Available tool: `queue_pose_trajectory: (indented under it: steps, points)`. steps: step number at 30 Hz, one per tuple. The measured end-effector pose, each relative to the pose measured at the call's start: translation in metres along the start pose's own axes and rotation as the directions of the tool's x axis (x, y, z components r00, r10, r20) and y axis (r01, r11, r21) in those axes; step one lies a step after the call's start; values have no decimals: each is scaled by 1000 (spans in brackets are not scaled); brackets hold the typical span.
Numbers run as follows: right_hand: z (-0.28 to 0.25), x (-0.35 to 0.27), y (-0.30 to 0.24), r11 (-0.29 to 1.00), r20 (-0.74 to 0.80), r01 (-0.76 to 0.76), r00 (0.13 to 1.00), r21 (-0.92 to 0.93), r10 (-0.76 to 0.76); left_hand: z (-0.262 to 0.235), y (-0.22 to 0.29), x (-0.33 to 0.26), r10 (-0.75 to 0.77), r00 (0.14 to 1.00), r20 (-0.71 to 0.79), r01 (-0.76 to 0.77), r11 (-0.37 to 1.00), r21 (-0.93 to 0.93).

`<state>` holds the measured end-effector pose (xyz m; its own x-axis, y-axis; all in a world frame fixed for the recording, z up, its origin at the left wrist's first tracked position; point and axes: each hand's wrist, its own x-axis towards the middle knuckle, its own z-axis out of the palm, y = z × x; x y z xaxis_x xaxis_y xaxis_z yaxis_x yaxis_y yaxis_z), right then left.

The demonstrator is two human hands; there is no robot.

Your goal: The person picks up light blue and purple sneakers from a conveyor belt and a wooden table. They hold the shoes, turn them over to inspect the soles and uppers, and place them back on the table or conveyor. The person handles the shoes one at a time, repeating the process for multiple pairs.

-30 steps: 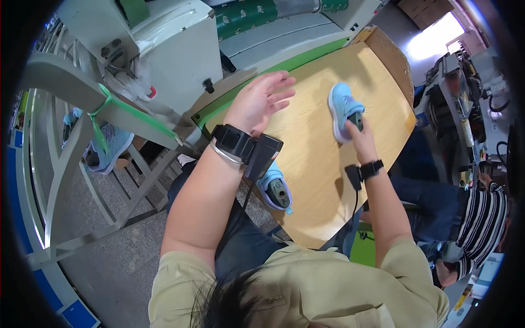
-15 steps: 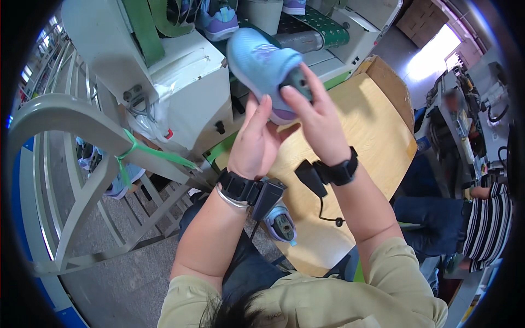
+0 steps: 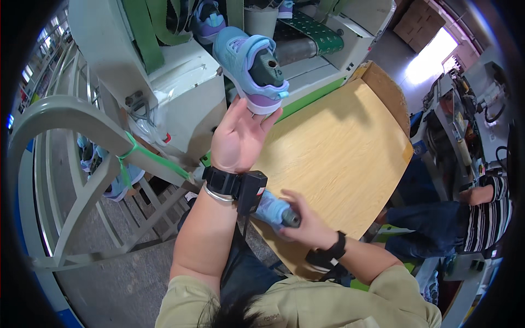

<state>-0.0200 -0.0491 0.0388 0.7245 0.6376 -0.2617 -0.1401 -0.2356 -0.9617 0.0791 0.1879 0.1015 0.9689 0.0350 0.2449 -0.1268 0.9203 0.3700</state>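
Observation:
My left hand [image 3: 239, 136] is raised at the machine's front, palm up, its fingers reaching under the heel of a light blue and purple sneaker [image 3: 240, 57] and bearing it. A dark green shoe last [image 3: 266, 68] fills that shoe's opening, and its toe points away from me. Down at the table's near left edge, my right hand [image 3: 309, 221] grips the heel end of a second light blue sneaker [image 3: 268, 209]. A dark last [image 3: 291, 218] shows in it as well. My left wrist and its black strap device hide part of this second shoe.
A wooden table [image 3: 339, 147] with a cardboard edge [image 3: 385, 90] lies to the right. Ahead stands a white machine with a green belt [image 3: 320, 33] and another sneaker [image 3: 209, 22]. A grey metal rack [image 3: 71, 115] rises at left. A person in stripes [image 3: 486, 218] is at right.
My right hand has left the first sneaker and come down to the second one. My left hand alone bears the first shoe, which has turned to show its heel and last.

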Motion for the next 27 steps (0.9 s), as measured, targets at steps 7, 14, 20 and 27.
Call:
queue_pose_trajectory:
  steps: [7,14,20,27]
  points:
    - [-131,53,-109,880,-392,244,823,-408,-410,0,6,4,13,998,64,-9,999,-51]
    - [-262,235,-205,476,-287,321,489,-819,-824,14,2,6,9,996,88,-6,999,-35]
    - [-231,260,-180,471,-337,276,418,-838,-844,22,9,15,9,998,60,-9,1000,-3]
    - [-102,52,50,326,-197,-175,980,-929,-34,8,-17,-4,-177,984,-1,177,984,29]
